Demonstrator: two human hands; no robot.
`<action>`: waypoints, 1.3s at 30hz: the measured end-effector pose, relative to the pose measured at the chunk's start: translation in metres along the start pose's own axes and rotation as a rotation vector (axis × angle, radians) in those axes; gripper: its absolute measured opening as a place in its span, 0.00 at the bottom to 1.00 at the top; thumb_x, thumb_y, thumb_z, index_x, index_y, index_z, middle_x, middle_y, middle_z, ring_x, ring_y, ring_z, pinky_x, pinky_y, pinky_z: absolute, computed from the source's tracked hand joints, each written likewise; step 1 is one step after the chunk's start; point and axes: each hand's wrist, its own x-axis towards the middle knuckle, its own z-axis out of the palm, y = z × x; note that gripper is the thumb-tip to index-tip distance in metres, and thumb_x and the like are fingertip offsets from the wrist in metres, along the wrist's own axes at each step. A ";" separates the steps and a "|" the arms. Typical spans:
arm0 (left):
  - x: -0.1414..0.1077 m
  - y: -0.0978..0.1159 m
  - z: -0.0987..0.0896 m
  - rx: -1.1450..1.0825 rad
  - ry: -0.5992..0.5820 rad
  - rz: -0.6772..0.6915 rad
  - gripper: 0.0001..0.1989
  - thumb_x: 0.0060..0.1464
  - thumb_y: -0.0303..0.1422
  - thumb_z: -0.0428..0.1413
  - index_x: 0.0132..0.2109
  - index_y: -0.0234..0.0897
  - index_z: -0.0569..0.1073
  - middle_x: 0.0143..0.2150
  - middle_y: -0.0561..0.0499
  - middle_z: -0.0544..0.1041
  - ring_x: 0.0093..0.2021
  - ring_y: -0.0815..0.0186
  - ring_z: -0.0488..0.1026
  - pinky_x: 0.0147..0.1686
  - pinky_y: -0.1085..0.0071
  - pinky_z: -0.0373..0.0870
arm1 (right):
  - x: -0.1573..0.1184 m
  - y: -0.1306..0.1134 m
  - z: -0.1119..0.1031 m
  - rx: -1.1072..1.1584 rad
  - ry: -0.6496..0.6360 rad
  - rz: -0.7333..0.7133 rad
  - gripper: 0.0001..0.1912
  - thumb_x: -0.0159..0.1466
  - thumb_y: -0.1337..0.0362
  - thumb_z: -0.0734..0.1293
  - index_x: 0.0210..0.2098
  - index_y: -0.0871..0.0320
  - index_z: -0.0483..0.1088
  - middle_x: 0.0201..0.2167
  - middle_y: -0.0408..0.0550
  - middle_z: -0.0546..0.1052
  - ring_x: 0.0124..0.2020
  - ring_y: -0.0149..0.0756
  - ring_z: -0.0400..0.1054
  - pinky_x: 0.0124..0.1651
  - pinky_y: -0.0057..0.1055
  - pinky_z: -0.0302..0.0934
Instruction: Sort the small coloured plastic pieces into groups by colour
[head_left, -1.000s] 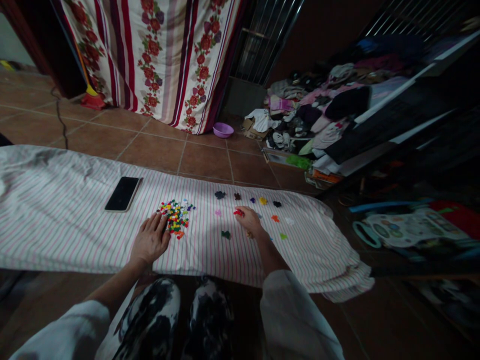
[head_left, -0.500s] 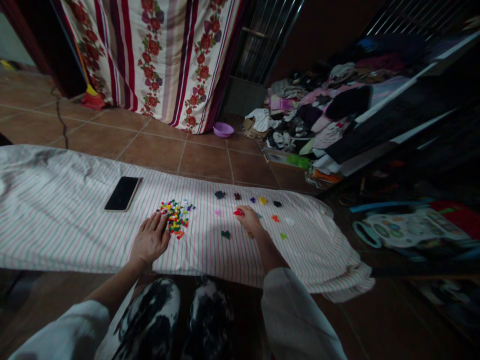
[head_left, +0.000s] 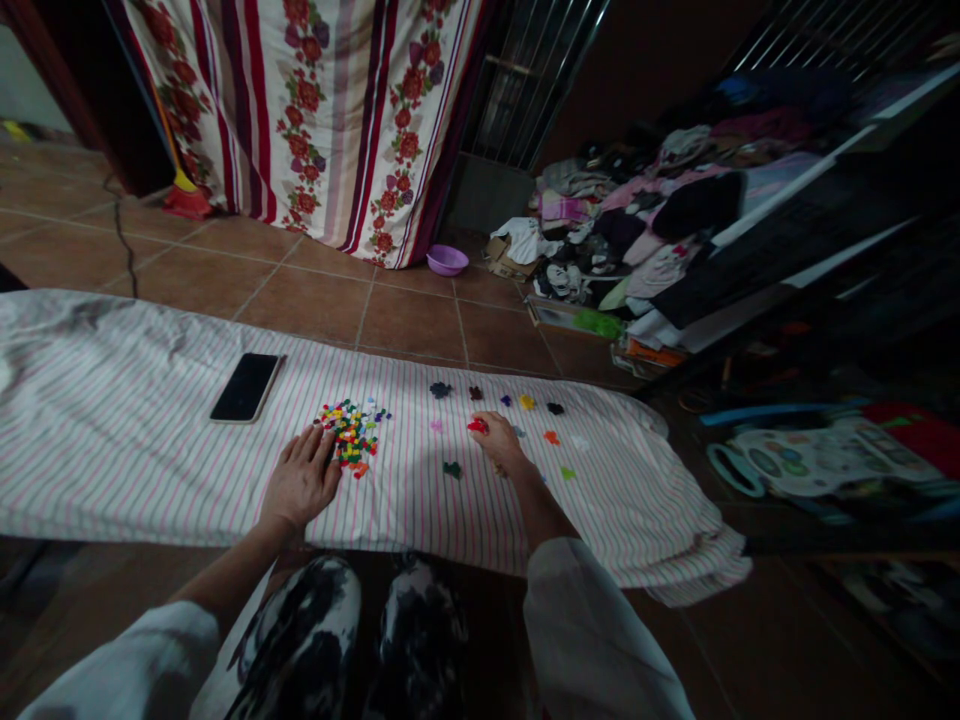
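Observation:
A mixed pile of small coloured pieces (head_left: 352, 435) lies on the striped cloth (head_left: 397, 510). My left hand (head_left: 301, 478) rests flat at the pile's left edge, fingers stretched out. To the right, small heaps sorted by colour sit in rows, among them a dark green one (head_left: 452, 469), a yellow one (head_left: 526, 402), an orange one (head_left: 552, 437) and a light green one (head_left: 568, 473). My right hand (head_left: 501, 440) is at the red pieces (head_left: 478, 426), its fingertips closed on or against them. It partly covers a tan heap (head_left: 499, 469).
A black phone (head_left: 246, 388) lies on the cloth left of the pile. Beyond the cloth are a purple basin (head_left: 447, 260), a floral curtain (head_left: 337, 120) and a heap of clothes (head_left: 630, 215). A red broom (head_left: 187, 202) stands at the back left.

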 end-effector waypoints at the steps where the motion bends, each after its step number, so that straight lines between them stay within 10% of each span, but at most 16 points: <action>1: 0.000 0.000 0.000 -0.006 0.003 0.000 0.27 0.61 0.41 0.44 0.62 0.32 0.66 0.62 0.35 0.69 0.66 0.49 0.62 0.62 0.49 0.60 | 0.000 0.000 0.000 -0.003 0.001 0.001 0.15 0.58 0.69 0.67 0.45 0.57 0.75 0.45 0.52 0.76 0.48 0.39 0.70 0.54 0.36 0.62; 18: 0.000 0.001 -0.001 0.073 0.001 0.017 0.26 0.62 0.41 0.42 0.61 0.31 0.66 0.62 0.36 0.69 0.65 0.51 0.62 0.62 0.52 0.60 | -0.003 -0.016 -0.007 0.003 0.116 -0.033 0.16 0.61 0.61 0.65 0.46 0.57 0.75 0.47 0.54 0.75 0.50 0.44 0.67 0.54 0.39 0.61; 39: 0.001 0.001 -0.001 0.049 -0.027 0.016 0.26 0.61 0.40 0.43 0.61 0.31 0.66 0.62 0.35 0.69 0.65 0.50 0.62 0.61 0.52 0.60 | -0.045 -0.150 0.063 0.416 -0.040 -0.320 0.10 0.63 0.70 0.63 0.40 0.55 0.75 0.38 0.47 0.76 0.38 0.34 0.71 0.43 0.29 0.66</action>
